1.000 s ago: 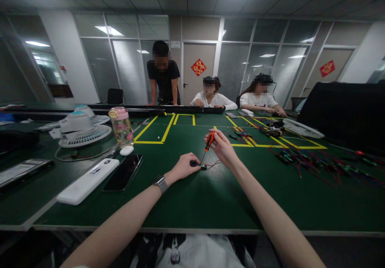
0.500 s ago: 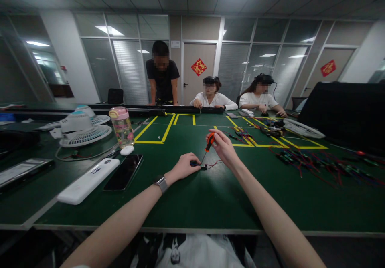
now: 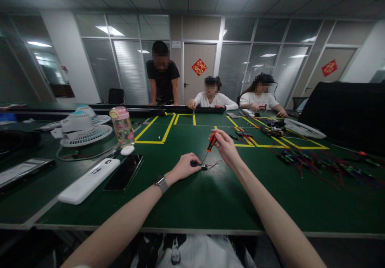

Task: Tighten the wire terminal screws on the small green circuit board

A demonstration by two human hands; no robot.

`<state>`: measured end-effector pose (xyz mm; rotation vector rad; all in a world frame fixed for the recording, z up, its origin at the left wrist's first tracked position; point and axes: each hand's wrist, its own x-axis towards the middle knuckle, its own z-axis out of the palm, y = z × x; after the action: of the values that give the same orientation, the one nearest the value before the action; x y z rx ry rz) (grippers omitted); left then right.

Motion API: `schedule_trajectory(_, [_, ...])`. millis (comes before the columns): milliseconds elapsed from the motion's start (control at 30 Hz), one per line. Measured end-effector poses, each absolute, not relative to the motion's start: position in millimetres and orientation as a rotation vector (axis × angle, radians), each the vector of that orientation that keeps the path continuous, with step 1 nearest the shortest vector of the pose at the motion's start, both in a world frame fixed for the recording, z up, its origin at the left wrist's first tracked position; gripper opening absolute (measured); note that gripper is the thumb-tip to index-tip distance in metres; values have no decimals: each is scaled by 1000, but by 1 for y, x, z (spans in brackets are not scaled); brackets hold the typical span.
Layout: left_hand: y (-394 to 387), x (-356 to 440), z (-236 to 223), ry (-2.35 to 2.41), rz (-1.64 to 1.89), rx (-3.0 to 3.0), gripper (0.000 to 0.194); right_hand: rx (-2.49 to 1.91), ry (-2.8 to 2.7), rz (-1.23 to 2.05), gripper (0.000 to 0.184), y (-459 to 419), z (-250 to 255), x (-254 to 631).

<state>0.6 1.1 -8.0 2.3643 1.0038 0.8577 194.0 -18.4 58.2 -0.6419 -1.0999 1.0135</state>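
My right hand [image 3: 225, 143] grips an orange and black screwdriver [image 3: 211, 141] by its handle. The shaft slants down and left, and its tip meets a small dark electronic part [image 3: 204, 166] on the green table [image 3: 192, 204]. Thin red wires [image 3: 215, 164] trail from that part to the right. With its fingers closed round the part's left end, my left hand [image 3: 187, 167] steadies it against the tabletop. The fingers partly cover the part, so its exact kind is unclear.
Left of my hands lie a black phone [image 3: 124, 172], a white power bank [image 3: 89, 180], a pink-lidded bottle [image 3: 122, 127] and white fan parts [image 3: 86, 131]. Wired circuit boards [image 3: 319, 164] are heaped at right, near a black screen [image 3: 345, 115]. Several people are across the table.
My right hand and the screwdriver have shifted very slightly to the right, the tip staying at the part. Across the table, the middle person's hand has moved left.
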Motion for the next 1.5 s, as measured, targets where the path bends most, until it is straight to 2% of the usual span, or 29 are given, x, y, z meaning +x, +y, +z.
schedule_trajectory(267, [-2,2,-5,1012,852,2356,10,-692,-1066,917,33,-17,55,191])
schedule_trajectory(567, [0,1,-8,999,879,2364,8,-574,-1098,1078,37,-19,56,188])
schedule_trajectory(1500, [0,2,-6,1017,847,2381,10,-575,-1066,1069,32,-18,54,185])
